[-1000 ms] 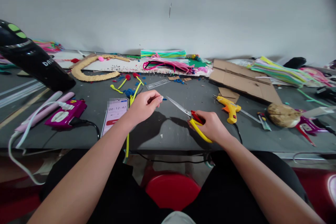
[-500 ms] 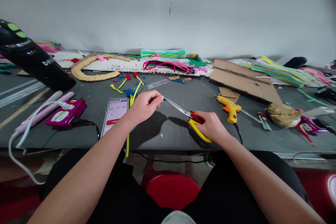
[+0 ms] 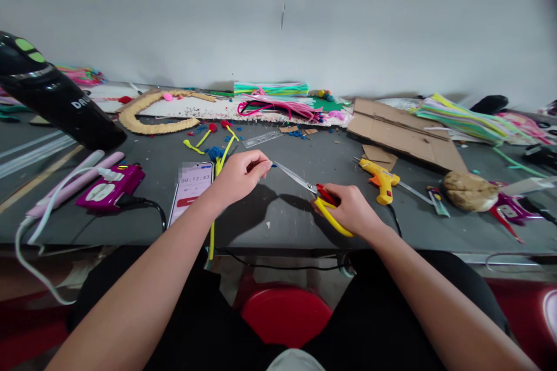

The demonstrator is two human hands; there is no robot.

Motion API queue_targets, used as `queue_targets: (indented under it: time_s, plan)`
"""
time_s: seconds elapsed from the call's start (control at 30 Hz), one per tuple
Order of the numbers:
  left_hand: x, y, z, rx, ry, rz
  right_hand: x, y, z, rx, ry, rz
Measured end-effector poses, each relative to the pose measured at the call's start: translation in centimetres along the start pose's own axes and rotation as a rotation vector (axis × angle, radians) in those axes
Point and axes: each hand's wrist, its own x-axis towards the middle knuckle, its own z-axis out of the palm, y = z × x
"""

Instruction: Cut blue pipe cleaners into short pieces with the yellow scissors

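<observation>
My hands were both occupied. The left hand (image 3: 239, 177) was pinched shut on what looked like a tiny blue piece (image 3: 272, 164) at its fingertips. The right hand (image 3: 352, 208) was wrapped through the yellow handles of the scissors (image 3: 304, 184). A second earlier the blades had stood spread and short of my fingers. Now they lay almost closed, tips right at the blue piece, just above the table (image 3: 282, 226) near the phone (image 3: 191, 185). I judged the snip was at the point of being made.

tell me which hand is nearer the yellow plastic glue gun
Right. The right hand, gripping yellow-handled scissors, sits just left of the yellow plastic glue gun; the left hand is farther left, beside the phone.
</observation>
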Motion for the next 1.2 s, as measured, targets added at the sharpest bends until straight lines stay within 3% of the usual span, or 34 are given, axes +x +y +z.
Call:
queue_targets:
  time_s: [0.53, 0.77, 1.2]
  plan:
    - [0.1, -0.13, 0.16, 0.008, -0.001, -0.016, 0.19, 0.63, 0.71, -0.022, 0.03, -0.034]
    - [0.02, -0.23, 0.08, -0.004, 0.008, 0.007, 0.08, 0.1, 0.16, 0.017, 0.012, 0.048]
    - [0.08, -0.43, 0.13, 0.019, 0.019, 0.01, 0.03, 0.06, 0.03, -0.021, -0.01, -0.012]
